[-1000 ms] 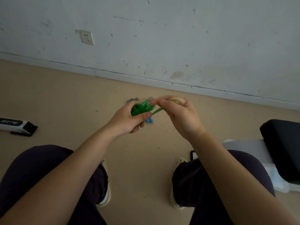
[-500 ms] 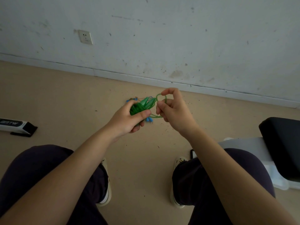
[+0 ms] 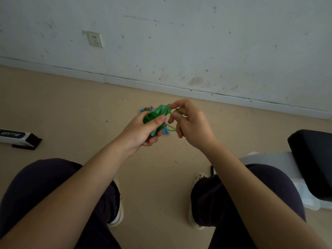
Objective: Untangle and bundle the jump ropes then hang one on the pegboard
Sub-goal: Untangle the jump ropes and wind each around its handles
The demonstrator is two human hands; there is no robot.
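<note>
A green jump rope (image 3: 156, 114) is gathered into a small bundle in front of me, above the floor. My left hand (image 3: 143, 131) is closed around the bundle, thumb pressed across it. My right hand (image 3: 190, 123) pinches the cord at the bundle's top end with thumb and forefinger, and a thin green loop runs under its fingers. Behind the hands, a blue jump rope (image 3: 146, 110) lies on the floor, mostly hidden, with another blue piece (image 3: 166, 131) showing below the bundle. No pegboard is in view.
I sit facing a scuffed white wall with a socket (image 3: 95, 39). A black and white box (image 3: 18, 137) lies on the floor at the left. A black seat on a white base (image 3: 310, 159) stands at the right. My knees and shoes fill the bottom.
My right hand has dropped from holding a raised loop and now pinches the cord at the bundle's top. The left hand keeps its grip and has barely moved.
</note>
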